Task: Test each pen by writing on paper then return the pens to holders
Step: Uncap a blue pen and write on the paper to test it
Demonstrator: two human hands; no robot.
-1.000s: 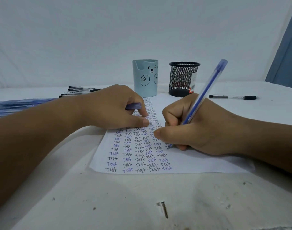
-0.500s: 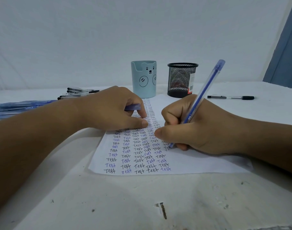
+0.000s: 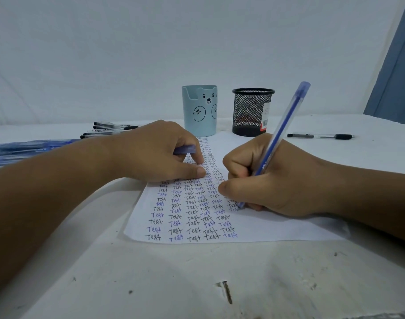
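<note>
My right hand (image 3: pixel 272 178) grips the blue pen (image 3: pixel 279 139), my left hand (image 3: pixel 155 153) pins the paper (image 3: pixel 277 229) while clutching the cap (image 3: pixel 185 149); pressing unevenly could smear fresh ink.

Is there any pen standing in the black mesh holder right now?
No, the black mesh holder shows no pen above its rim or through the mesh, while one black pen lies on the table beside it.

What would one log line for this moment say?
step: testing pen | right hand: writing with blue clear-barrelled pen on white paper sheet | left hand: pinning sheet, holds blue pen cap
</note>
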